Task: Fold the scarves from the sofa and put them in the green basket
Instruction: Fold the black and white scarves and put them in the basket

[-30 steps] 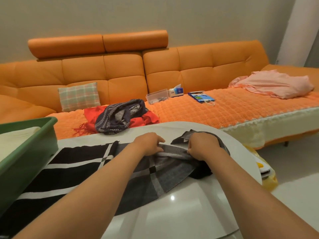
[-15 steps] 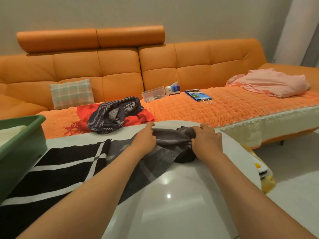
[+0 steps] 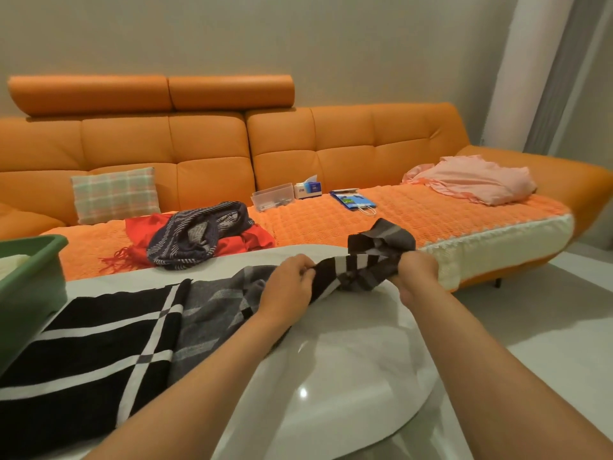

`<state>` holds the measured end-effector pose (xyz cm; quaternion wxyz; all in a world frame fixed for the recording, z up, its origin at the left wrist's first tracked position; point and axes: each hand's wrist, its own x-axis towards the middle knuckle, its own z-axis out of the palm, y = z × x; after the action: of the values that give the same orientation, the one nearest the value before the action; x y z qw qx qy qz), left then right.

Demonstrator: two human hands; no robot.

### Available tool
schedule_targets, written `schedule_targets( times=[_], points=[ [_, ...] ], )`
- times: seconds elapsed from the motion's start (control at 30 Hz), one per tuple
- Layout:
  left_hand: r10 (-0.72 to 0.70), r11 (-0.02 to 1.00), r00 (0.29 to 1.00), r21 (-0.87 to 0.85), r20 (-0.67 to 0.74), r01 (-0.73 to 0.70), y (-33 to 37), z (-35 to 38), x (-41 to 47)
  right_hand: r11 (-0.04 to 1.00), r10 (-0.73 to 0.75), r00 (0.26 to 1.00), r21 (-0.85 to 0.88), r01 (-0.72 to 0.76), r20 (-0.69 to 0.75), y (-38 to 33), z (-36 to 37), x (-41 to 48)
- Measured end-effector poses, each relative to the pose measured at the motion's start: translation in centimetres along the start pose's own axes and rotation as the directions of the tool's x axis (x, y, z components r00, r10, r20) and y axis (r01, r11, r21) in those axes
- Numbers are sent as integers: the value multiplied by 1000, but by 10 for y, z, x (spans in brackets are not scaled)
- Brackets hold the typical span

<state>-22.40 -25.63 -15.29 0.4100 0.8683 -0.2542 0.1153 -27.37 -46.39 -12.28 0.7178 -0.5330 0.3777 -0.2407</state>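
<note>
Now both hands hold one end of a black, grey and white checked scarf [image 3: 99, 353]: the left hand [image 3: 288, 283] pinches its edge between thumb and curled fingers, and the right hand [image 3: 418, 273], just to the right, has its fingers closed round the bunched end, which sticks up in a crumpled grey tuft above the fist. Between the two hands the cloth is lifted clear of the white glossy table [image 3: 348, 376]. From the left hand it runs down to the left and lies spread flat across the tabletop, with the black part and its white stripes nearest the camera. At the table's left edge stands the green basket [image 3: 30, 293], its rim touching or just beside the scarf, with a cream cloth [image 3: 11, 262] showing inside it. Behind the table is the orange sofa [image 3: 199, 144], its seat under an orange knitted cover [image 3: 414, 214]. On the seat a navy striped scarf [image 3: 195, 237] lies heaped on a red fringed scarf [image 3: 142, 234], with a plaid cushion [image 3: 114, 194] leaning on the backrest behind them. Further right sit a clear plastic box [image 3: 272, 197], a small blue and white tissue box [image 3: 308, 189] whose print is too small to read, a blue paper bag [image 3: 353, 200] lying flat, and a pink garment [image 3: 474, 179].
</note>
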Motion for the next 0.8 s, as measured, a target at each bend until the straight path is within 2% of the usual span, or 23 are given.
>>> schedule_targets(
  times=[0.03,0.07,0.1,0.13,0.17,0.2,0.23,0.27,0.3,0.33,0.4,0.43,0.47,0.53,0.6,0.63,0.67,0.73,0.77,0.8],
  points=[
    [11,997,997,-73,-70,-16,4,-2,-2,998,17,1000,-58,-17,3,1,-5,3],
    [28,994,996,-104,-82,-37,9,-3,-5,982,14,1000,-190,-15,-3,4,-10,3],
    [52,993,998,-106,-37,-56,14,-4,-11,921,-16,1000,-388,11,-10,8,-14,3],
    [88,994,995,-63,46,-85,19,-4,-18,788,-82,997,-613,62,-5,10,-19,-3],
    [130,991,981,13,143,-133,23,-1,-24,583,-208,975,-791,186,76,13,-22,-8],
    [168,977,958,87,231,-193,28,1,-31,350,-340,911,-867,354,234,14,-25,-15],
    [196,963,934,121,300,-241,31,5,-38,147,-397,809,-840,522,433,16,-26,-21],
    [215,959,913,102,348,-265,34,9,-44,11,-370,702,-753,658,609,16,-26,-29],
    [229,963,899,48,374,-265,37,12,-50,23,-297,635,-660,751,713,16,-24,-38],
    [242,966,892,-3,381,-260,38,12,-55,98,-215,619,-614,783,755,17,-22,-46],
    [293,949,900,13,324,-314,35,5,-62,181,-94,632,-611,771,769,19,-19,-59],
    [313,932,905,90,289,-351,29,0,-65,163,-38,635,-622,766,772,19,-18,-64],
    [310,909,909,193,278,-369,21,-6,-67,116,8,642,-639,761,766,19,-18,-66],
    [207,873,924,365,322,-323,4,-20,-72,-87,78,691,-685,723,719,21,-21,-63],
    [79,896,918,375,388,-236,-4,-31,-75,-296,129,770,-717,631,625,24,-22,-59],
    [55,930,905,309,422,-200,-4,-35,-76,-351,145,792,-718,601,593,25,-22,-59],
    [39,964,883,213,468,-156,-1,-39,-78,-389,139,800,-711,586,583,27,-19,-62],
    [28,994,820,69,572,-82,9,-44,-78,-446,26,775,-687,574,631,29,-11,-68],
    [21,998,793,27,609,-48,13,-45,-78,-432,-40,738,-677,595,674,30,-6,-69],
    [10,1000,784,-15,621,-1,14,-46,-78,-372,-75,692,-664,649,718,32,0,-70]
  ],
)
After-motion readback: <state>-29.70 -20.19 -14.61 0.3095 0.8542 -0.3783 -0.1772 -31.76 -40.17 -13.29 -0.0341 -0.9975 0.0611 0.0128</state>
